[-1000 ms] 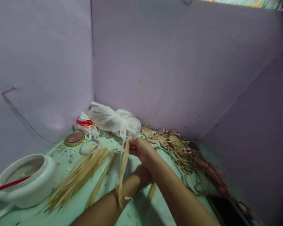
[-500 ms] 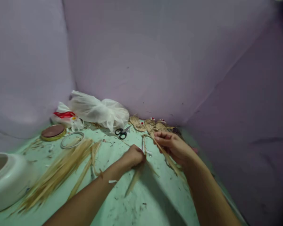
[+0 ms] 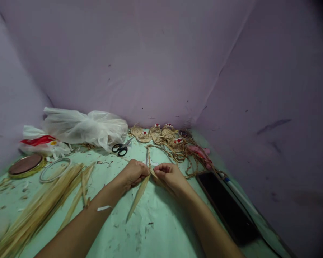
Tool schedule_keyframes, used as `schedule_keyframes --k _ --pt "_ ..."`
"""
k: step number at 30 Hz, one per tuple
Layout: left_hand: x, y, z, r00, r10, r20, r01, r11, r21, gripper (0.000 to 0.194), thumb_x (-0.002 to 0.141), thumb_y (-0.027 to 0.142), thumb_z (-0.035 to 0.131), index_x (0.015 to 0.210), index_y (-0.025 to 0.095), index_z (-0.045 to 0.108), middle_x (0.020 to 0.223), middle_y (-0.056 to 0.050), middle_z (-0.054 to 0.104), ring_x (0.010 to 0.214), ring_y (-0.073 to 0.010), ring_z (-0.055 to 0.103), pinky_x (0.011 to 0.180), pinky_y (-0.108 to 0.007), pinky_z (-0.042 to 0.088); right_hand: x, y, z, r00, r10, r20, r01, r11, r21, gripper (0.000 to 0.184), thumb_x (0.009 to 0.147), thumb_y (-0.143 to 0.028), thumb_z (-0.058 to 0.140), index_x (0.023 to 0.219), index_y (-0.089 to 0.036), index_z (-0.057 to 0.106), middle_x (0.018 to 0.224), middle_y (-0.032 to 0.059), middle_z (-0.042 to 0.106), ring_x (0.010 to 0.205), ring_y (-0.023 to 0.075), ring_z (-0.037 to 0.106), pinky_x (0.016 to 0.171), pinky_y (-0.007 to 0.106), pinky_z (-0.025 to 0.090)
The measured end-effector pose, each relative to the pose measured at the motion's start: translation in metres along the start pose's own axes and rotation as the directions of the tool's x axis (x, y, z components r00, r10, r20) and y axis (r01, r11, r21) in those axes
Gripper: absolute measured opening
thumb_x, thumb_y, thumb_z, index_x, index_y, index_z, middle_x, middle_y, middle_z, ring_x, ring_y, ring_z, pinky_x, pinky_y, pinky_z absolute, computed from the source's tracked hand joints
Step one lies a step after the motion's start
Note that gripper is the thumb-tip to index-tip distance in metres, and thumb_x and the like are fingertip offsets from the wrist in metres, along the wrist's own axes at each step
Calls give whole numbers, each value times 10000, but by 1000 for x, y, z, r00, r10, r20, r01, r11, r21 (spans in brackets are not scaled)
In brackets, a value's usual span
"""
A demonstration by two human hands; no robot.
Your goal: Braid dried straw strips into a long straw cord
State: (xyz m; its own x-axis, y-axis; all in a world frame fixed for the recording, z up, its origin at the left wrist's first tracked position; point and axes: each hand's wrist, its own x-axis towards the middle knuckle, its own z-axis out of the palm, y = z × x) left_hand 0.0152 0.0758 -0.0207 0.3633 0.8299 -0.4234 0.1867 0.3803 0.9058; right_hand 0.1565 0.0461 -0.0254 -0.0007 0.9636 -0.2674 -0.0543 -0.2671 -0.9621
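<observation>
Both my hands, left [image 3: 136, 173] and right [image 3: 169, 175], are pinching a thin twisted tan fibre cord [image 3: 148, 157] over the middle of the pale green counter [image 3: 156, 229]; black-handled scissors [image 3: 121, 147] lie just beyond, near the counter's back edge, beside a knotted white plastic bag [image 3: 87, 127].

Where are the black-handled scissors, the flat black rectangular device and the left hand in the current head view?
Black-handled scissors [image 3: 122, 146]: head view, on the metal and handle junction.
Flat black rectangular device [image 3: 228, 208]: head view, mid-surface.
Left hand [image 3: 135, 172]: head view, back of the hand.
</observation>
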Motion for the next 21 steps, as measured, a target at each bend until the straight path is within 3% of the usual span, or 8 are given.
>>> schedule_keyframes --k 3,8,12,15,21 --pt "-1 0 0 1000 0 3 0 1000 7 95 517 188 509 475 160 428 292 83 308 216 -32 194 266 -183 80 -1 3 1 999 -10 41 12 999 -36 179 569 -296 595 591 -121 569 462 -30 498 405 58 390 433 202 330" --pt "0 0 0 1000 -6 9 6 1000 1 93 526 185 505 482 159 427 298 82 308 217 -31 190 278 -187 71 2 14 2 987 -136 90 148 980 -134 240 640 -339 569 643 -108 632 487 -23 498 426 57 407 455 197 368" --pt "1 -2 -2 1000 7 13 -7 1000 -6 81 523 197 513 506 152 448 306 85 327 219 -28 197 283 -183 77 6 23 6 989 -120 89 136 970 -203 260 677 -342 527 671 -109 643 533 10 564 455 85 486 465 202 396" --pt "0 -2 -1 1000 0 12 0 1000 5 119 524 217 527 482 158 433 277 86 306 221 -32 190 286 -185 80 8 28 9 992 -118 38 124 953 -277 227 685 -316 500 664 -123 616 489 5 550 414 87 476 427 194 362" --pt "-1 2 1 998 4 -56 3 993 120 67 493 169 509 453 133 469 279 69 321 267 -28 212 324 -185 105 10 23 11 966 -254 -48 208 874 -440 99 607 -212 503 548 -145 548 484 -16 495 454 79 407 423 185 271"
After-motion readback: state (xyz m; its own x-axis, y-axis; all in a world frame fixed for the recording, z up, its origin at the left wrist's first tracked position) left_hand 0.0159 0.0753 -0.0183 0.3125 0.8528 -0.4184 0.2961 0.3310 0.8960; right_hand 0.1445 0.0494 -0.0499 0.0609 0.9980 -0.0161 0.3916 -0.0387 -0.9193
